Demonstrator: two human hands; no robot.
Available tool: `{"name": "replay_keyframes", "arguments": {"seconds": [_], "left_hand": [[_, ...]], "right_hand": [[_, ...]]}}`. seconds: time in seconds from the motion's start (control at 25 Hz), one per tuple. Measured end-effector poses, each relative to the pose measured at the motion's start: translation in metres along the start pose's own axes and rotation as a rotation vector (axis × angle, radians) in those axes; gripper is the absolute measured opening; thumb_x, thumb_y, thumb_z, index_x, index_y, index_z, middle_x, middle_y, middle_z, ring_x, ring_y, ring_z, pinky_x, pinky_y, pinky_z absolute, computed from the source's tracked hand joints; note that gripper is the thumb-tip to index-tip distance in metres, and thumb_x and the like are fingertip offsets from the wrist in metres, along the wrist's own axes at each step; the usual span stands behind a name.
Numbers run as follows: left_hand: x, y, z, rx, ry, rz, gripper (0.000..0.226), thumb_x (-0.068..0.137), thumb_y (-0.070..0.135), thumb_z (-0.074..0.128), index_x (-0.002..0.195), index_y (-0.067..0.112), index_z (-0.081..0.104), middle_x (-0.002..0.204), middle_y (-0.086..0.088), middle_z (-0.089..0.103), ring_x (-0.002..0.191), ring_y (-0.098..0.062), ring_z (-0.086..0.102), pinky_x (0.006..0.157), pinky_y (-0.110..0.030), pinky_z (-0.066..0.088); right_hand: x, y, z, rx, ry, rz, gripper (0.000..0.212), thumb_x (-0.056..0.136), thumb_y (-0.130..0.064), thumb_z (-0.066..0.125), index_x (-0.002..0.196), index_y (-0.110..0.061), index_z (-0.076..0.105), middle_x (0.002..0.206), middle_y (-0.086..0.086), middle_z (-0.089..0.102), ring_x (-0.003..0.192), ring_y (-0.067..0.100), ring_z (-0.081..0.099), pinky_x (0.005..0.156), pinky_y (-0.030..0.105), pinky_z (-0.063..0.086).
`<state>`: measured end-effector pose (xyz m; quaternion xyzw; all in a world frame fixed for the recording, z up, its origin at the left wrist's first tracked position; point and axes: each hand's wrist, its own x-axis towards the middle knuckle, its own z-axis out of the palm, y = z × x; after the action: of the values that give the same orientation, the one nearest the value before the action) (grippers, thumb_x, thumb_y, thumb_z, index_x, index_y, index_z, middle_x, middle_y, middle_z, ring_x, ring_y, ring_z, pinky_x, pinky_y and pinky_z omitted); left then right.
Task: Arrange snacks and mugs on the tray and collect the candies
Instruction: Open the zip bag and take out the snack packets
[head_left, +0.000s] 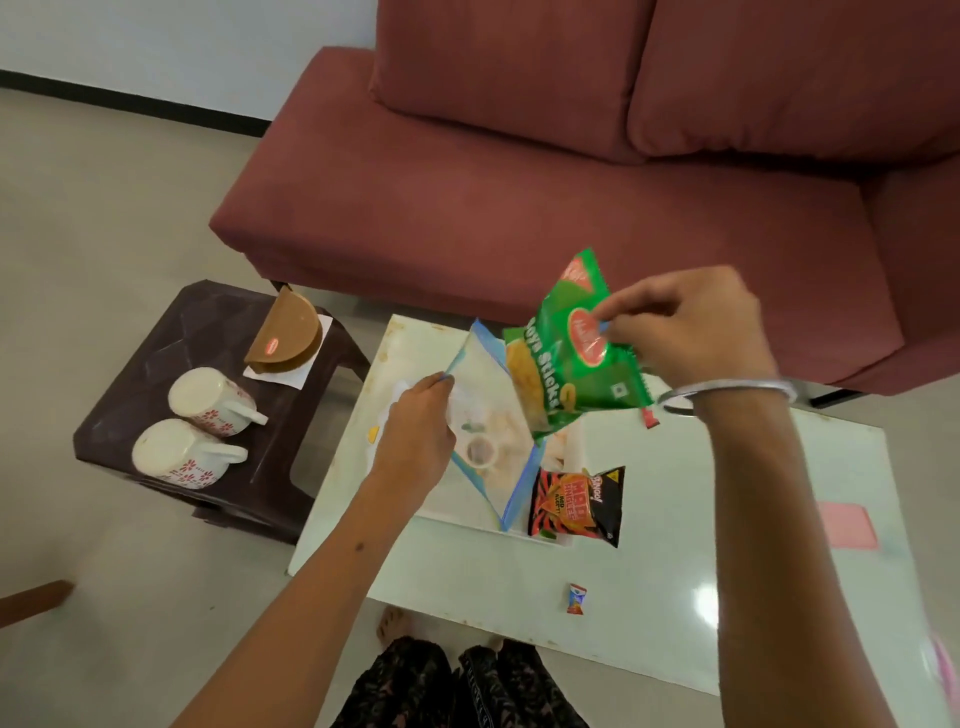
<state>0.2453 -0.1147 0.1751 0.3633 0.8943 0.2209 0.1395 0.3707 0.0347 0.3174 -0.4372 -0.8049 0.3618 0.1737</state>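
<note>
My right hand (691, 327) pinches a green Soya Sticks packet (571, 358) and holds it in the air above the table. My left hand (415, 431) grips the edge of a clear zip bag with blue borders (498, 467), which stands tilted over the white tray (410, 358). A black and orange snack packet (576, 506) lies at the tray's right edge. One wrapped candy (575, 598) lies on the glass table (727, 571) near the front, and a red candy (649, 417) lies under my right wrist. Two white floral mugs (213, 397) (179, 454) lie on their sides on the stool.
A dark brown plastic stool (171, 332) stands left of the table and also carries a brown half-round pack (285, 332) on white paper. A maroon sofa (519, 182) runs behind the table. A pink slip (849, 526) lies at the table's right. My legs are below the near edge.
</note>
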Motion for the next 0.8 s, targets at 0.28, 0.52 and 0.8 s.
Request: {"name": "replay_keyframes", "arguments": {"seconds": [0.28, 0.52, 0.8], "left_hand": [[0.003, -0.015, -0.025, -0.006, 0.151, -0.15, 0.034, 0.077, -0.011, 0.052, 0.108, -0.001, 0.06, 0.111, -0.021, 0.064, 0.097, -0.04, 0.06, 0.084, -0.046, 0.05], [0.005, -0.011, -0.005, -0.028, 0.13, -0.137, 0.045, 0.078, -0.01, 0.053, 0.122, -0.001, 0.055, 0.126, -0.019, 0.059, 0.114, -0.036, 0.057, 0.1, -0.042, 0.044], [0.001, 0.002, 0.018, -0.112, 0.125, -0.097, 0.04, 0.081, -0.005, 0.057, 0.121, 0.0, 0.057, 0.121, -0.017, 0.063, 0.108, -0.033, 0.061, 0.097, -0.041, 0.046]], "right_hand": [[0.043, 0.091, 0.042, -0.095, 0.107, 0.124, 0.03, 0.072, -0.003, 0.061, 0.081, -0.026, 0.076, 0.07, 0.005, 0.072, 0.053, 0.005, 0.056, 0.053, 0.015, 0.041], [0.068, 0.207, 0.141, 0.082, -0.003, 0.489, 0.018, 0.078, -0.001, 0.064, 0.087, -0.011, 0.077, 0.089, 0.014, 0.074, 0.069, 0.02, 0.057, 0.059, 0.029, 0.048], [0.08, 0.282, 0.165, 0.47, -0.295, 0.886, 0.049, 0.083, 0.012, 0.051, 0.054, -0.022, 0.072, 0.037, -0.016, 0.06, 0.035, -0.003, 0.058, 0.037, 0.011, 0.047]]}}
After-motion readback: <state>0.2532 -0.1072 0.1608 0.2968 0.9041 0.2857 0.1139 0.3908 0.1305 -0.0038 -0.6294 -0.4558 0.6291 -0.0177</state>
